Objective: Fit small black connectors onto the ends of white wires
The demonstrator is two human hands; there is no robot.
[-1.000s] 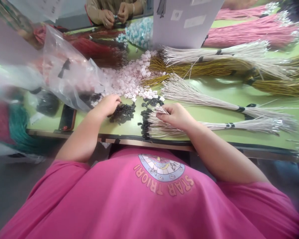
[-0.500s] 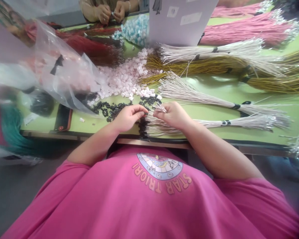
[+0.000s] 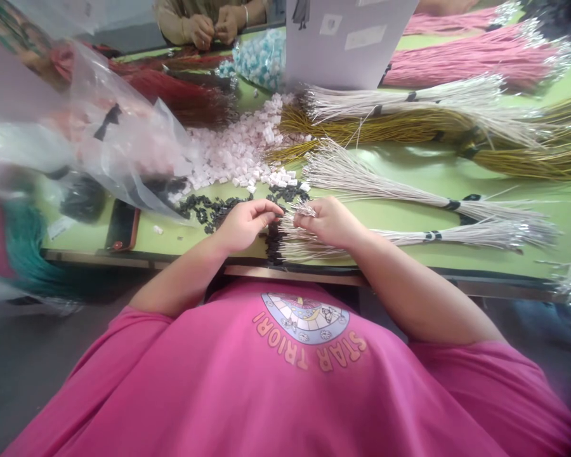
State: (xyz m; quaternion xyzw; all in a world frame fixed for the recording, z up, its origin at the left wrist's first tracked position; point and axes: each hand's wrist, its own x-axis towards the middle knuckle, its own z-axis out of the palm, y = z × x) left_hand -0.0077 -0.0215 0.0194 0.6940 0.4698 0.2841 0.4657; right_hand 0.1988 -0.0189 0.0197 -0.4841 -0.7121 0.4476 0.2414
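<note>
My left hand [image 3: 247, 222] is closed in a pinch, thumb against forefinger; whatever sits between the tips is too small to make out. Just to its right, my right hand [image 3: 330, 221] grips several white wires, their ends [image 3: 303, 208] sticking out past the thumb toward the left fingertips. Under both hands lies a tied bundle of white wires [image 3: 409, 237]. Small black pieces [image 3: 214, 211] are scattered behind and beside my left hand, with more black pieces [image 3: 275, 246] along the table edge below the fingertips.
Beyond the hands is a heap of small white plastic housings [image 3: 238, 149]. Yellow wires [image 3: 394, 130] and pink wires [image 3: 466, 60] lie at the back right. A clear plastic bag [image 3: 133, 152] and a phone [image 3: 122, 225] are on the left. Another person's hands [image 3: 212, 26] work across the table.
Almost nothing differs. Both hands keep their places, with only a slight shift of my right-hand fingers and the wire ends; the whole view has drifted a little.
</note>
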